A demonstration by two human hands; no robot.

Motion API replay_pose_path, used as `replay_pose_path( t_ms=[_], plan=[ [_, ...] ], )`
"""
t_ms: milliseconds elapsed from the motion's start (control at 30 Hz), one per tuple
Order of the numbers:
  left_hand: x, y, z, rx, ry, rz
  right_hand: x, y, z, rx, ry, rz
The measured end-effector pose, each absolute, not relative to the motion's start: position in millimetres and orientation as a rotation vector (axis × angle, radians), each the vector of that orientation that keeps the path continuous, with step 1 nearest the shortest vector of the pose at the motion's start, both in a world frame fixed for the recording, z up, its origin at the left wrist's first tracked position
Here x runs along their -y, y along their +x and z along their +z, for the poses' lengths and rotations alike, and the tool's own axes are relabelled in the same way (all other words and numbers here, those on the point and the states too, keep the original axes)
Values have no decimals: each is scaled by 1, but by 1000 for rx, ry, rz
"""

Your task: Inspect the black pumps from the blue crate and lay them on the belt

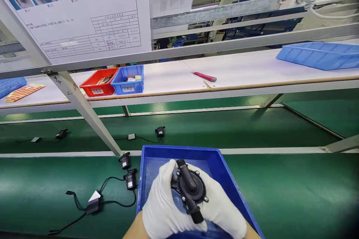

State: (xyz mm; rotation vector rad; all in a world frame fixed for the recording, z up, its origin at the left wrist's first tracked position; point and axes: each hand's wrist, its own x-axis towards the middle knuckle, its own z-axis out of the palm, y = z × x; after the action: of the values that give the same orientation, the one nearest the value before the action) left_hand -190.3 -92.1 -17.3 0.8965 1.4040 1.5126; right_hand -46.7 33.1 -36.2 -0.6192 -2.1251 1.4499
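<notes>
Both my hands wear white gloves and hold one small black pump (190,188) over a blue tray (218,164) at the bottom centre. My left hand (162,205) wraps the pump's left side. My right hand (221,205) cups it from the right and below. The pump shows a round cover with screws and two black nozzles, one pointing up, one down.
Two more black pumps (129,173) with cables and a white adapter (94,199) lie on the green belt left of the tray. Others (160,131) sit on the farther belt. On the white shelf are a red bin (98,82), a blue bin (128,79), a red tool (204,76) and a blue tray (319,55).
</notes>
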Motion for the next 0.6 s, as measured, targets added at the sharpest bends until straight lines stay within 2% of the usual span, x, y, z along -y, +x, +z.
replay_pose_path(
  t_ms=[67,167,400,600],
  plan=[
    [105,-202,-18,-1534,1205,1404,-35,-45,-32,2152,-610,1440],
    [117,-218,-22,-1610,1356,1323,-38,-44,-27,2173,-631,1359],
    [116,-231,-42,-1678,1264,1560,-37,-43,-18,2166,-661,1367],
    [115,-233,-50,-1629,1128,1583,-41,-41,-23,2158,-643,1346]
  ],
)
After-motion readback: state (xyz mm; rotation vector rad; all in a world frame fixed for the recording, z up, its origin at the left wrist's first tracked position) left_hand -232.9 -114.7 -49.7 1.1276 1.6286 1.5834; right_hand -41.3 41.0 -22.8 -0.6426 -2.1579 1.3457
